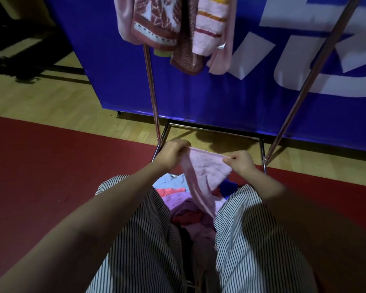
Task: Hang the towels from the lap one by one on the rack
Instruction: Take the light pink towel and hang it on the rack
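Left hand [173, 154] and right hand [241, 162] pinch a pink towel's [206, 169] top corners before the rack [151, 87] — blue banner [199, 94] behind, white lettering unreadable; red mat [51, 166], wood floor [51, 102].

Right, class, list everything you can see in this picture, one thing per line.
pink towel: one, pale pink, held taut, centre of view
towel pile: several, blue, red, purple, pink, lying on the trousers
rack: one, metal, straight ahead
hanging towels: several, pink, patterned red-white, striped, on the rack
banner: one, blue with white lettering, behind the rack
mat: one, red, on the wooden floor
trousers: one pair, striped, on the legs
left hand: one, grips the pink towel's left corner
right hand: one, pinches its right corner
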Available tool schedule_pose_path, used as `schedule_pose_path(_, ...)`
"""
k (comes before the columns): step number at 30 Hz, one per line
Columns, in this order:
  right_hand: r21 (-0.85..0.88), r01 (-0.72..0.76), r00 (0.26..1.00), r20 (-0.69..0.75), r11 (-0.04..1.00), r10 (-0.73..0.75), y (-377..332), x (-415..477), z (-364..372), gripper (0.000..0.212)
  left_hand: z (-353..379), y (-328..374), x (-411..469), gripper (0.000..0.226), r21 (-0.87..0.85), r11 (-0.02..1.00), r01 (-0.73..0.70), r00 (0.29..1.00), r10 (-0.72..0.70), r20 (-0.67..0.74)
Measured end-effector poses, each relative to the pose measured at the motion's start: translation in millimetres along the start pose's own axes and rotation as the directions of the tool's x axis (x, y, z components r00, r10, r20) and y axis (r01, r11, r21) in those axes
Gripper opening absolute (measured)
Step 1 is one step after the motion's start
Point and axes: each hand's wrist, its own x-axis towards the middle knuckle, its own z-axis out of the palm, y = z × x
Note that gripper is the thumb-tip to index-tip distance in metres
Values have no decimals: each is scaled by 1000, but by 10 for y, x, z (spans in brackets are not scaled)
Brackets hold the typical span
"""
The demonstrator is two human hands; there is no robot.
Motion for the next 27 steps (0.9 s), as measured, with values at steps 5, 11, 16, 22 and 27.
schedule_pose_path(5, 101, -8, 991, -134, 995, 22, -217, -13, -245, 17, -220, 242, 91, 16, 25, 1000, -7, 992, 10, -126)
schedule_pose_path(11, 306, 63, 946, -323, 950, 42, -589, -26, -652, 24, -693, 520, 273, 16, 105, 990, 99, 965, -70, -253)
schedule_pose_path(16, 324, 182, 928, -367, 928, -54, -751, -192, -774, 17, -812, 644, 232, 18, 93, 986, 135, 959, -106, -262)
schedule_pose_path(22, 352, 351, 770, -636, 868, -53, -1183, -366, -1081, 19, -1187, 1088, 323, 12, 119, 989, 90, 862, -17, -506)
schedule_pose_path(27, 261, 395, 805, -560, 881, -195, -1372, -409, -1244, 17, -1381, 1280, 332, 24, 32, 996, 81, 816, -47, -576)
